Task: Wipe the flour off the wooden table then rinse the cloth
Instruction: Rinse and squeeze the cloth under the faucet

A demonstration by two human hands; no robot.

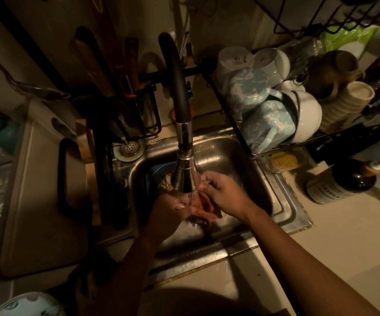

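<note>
Dim stainless-steel sink (pixel 282 201) | under glossy cone-shaped chrome faucet head (pixel 184 176) | left hand (pixel 175 208) flat, palm up, wet | right hand (pixel 223 192) curled over its fingers, grip unclear | cloth not discernible

Left hand (pixel 173 209), right hand (pixel 223 192) touching under running faucet (pixel 181 87), steel sink (pixel 227 151) below

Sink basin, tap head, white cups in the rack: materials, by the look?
Sink basin: likely stainless steel, brushed grey sheen, pressed rim ridges. Tap head: polished metal, probably chromed, bright mirror glints. White cups: seemingly glazed ceramic, smooth glossy highlights.
</note>
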